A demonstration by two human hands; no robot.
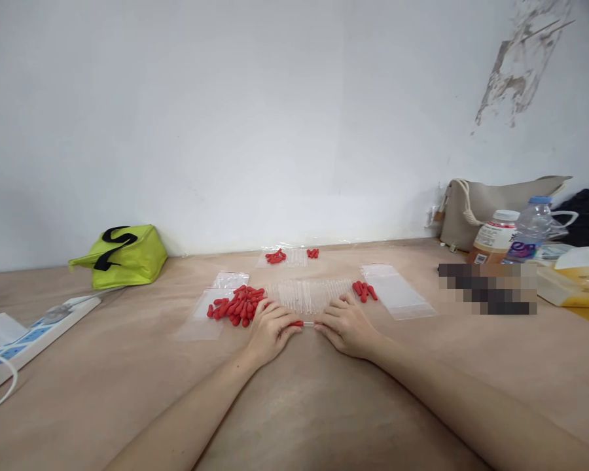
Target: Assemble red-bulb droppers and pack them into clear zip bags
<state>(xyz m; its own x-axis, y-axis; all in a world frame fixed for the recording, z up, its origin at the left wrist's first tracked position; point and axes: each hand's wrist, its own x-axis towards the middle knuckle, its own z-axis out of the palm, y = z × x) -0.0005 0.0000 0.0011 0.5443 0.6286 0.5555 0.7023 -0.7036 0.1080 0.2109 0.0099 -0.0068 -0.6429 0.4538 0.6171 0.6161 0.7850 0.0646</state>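
Between the fingers of my left hand (pixel 269 332) is a red rubber dropper bulb (pixel 297 323), its narrow end pointing right. My right hand (pixel 347 327) pinches a thin clear dropper tube (pixel 309 324), mostly hidden by the fingers. Tube and bulb lie in line just above the table; whether the tip sits inside the bulb I cannot tell. Just beyond both hands lies a row of clear tubes (pixel 307 296). A pile of red bulbs (pixel 239 306) is beside my left hand, and several more red bulbs (pixel 364 291) lie past my right hand.
Clear plastic bags (pixel 397 292) lie at the right and under the left pile. Farther back are more tubes (pixel 296 257) and red bulbs (pixel 275 256). A power strip (pixel 39 337) and yellow-green bag (pixel 127 258) are left; bottles (pixel 495 237) and a beige bag (pixel 485 203) right.
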